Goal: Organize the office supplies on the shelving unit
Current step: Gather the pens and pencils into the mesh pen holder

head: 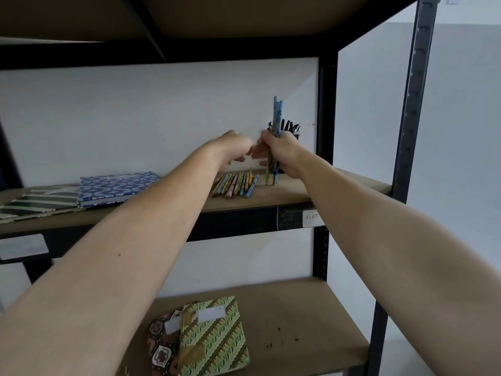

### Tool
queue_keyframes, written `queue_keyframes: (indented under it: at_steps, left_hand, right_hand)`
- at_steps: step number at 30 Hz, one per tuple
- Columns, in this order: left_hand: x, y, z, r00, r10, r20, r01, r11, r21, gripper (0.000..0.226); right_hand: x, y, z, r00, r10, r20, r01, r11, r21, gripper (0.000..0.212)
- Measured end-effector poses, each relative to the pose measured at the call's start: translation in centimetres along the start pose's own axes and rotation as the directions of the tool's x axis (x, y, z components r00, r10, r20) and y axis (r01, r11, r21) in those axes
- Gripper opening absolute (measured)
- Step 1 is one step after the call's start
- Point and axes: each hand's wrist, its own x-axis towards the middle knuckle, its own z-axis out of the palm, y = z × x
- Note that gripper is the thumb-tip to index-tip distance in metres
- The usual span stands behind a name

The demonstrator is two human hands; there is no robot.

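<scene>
My right hand [279, 150] grips a bundle of blue patterned pencils [276, 123] upright, tips resting on the brown board middle shelf [284, 195]. My left hand [230, 147] hangs just left of it with fingers curled; whether it holds anything I cannot tell. More coloured pencils [235, 184] lie flat on the shelf below my hands. A black pen cup [291, 130] stands behind my right hand, mostly hidden. At far left, a blue patterned notebook [116, 187] lies beside a green striped one [35, 203], which is cut off.
</scene>
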Motion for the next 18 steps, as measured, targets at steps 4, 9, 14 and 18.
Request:
queue_keyframes:
  at_steps: [4,9,14,18]
  left_hand:
    - [0.9,-0.8,0.0,0.997,-0.038,-0.068,0.042,0.998,0.055,0.031]
    - [0.7,-0.4,0.6,0.997,0.062,-0.052,-0.023,0.831,0.556,0.014]
    - [0.6,0.2,2.8,0.999,-0.013,0.052,-0.035,0.582,0.812,0.053]
    - [0.5,0.9,3.7,0.991,-0.092,0.097,-0.038,0.504,0.863,0.052]
  right_hand:
    - [0.0,0.3,0.1,0.996,0.085,-0.008,-0.085,0.996,0.035,0.028]
    - [0.7,-0.8,-0.4,0.95,0.288,-0.121,-0.259,0.943,0.211,0.033]
    - [0.5,0.2,-0.5,0.856,0.512,-0.063,-0.49,0.845,0.212,0.035]
    - [0.1,0.5,-0.5,0.825,0.564,-0.03,-0.543,0.807,0.233,0.03]
